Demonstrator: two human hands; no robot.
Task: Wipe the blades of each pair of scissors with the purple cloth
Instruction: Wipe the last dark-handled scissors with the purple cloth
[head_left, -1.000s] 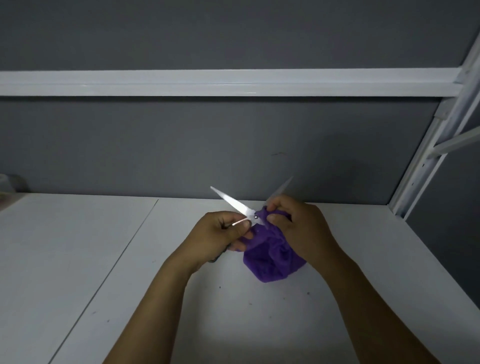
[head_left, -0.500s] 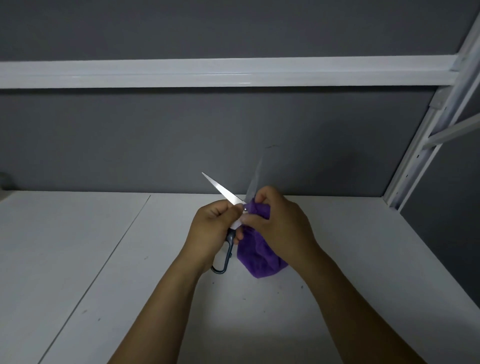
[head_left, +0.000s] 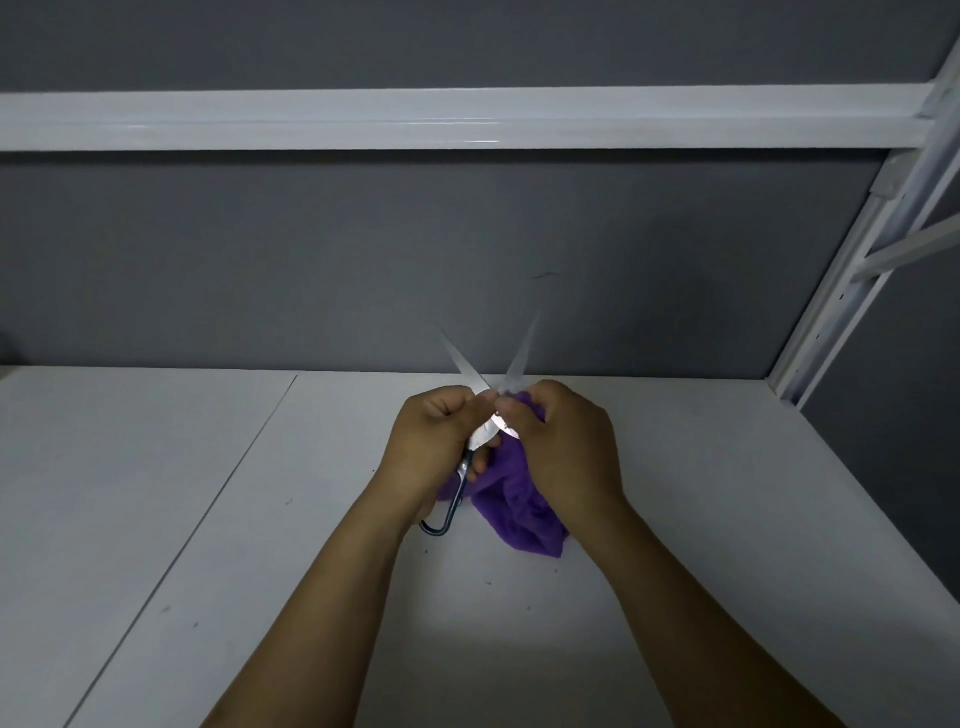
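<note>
The scissors (head_left: 483, 434) are held just above the tabletop (head_left: 156, 519), midway along its width and closer to its rear edge than its front. Their blades are spread in a narrow V that points up and away toward the grey wall panel (head_left: 311, 260). The left blade is fairly crisp. The right blade is smeared by motion blur, so its tip is hard to make out. Only one dark handle loop shows, hanging low beneath the left wrist, and I cannot tell whether it touches the tabletop. The other loop is hidden behind the hand and the fabric.

The purple cloth (head_left: 519, 512) is bunched up under and behind the pivot. Its lower folds droop toward the tabletop, and its upper part is covered by the right hand (head_left: 566, 447). That hand's fingers are curled, pinching the cloth against the base of the right blade just above the pivot. The left hand (head_left: 436, 441) is closed in a fist around the scissors' shank, with the thumb and forefinger meeting beside the base of the left blade. Both forearms are cut off by the bottom edge of the view.

A thin seam (head_left: 208, 509) runs diagonally across the tabletop to the left of the hands. A white rail (head_left: 467, 119) crosses the wall panel above, and a white upright post (head_left: 852, 301) stands at the rear right corner.
</note>
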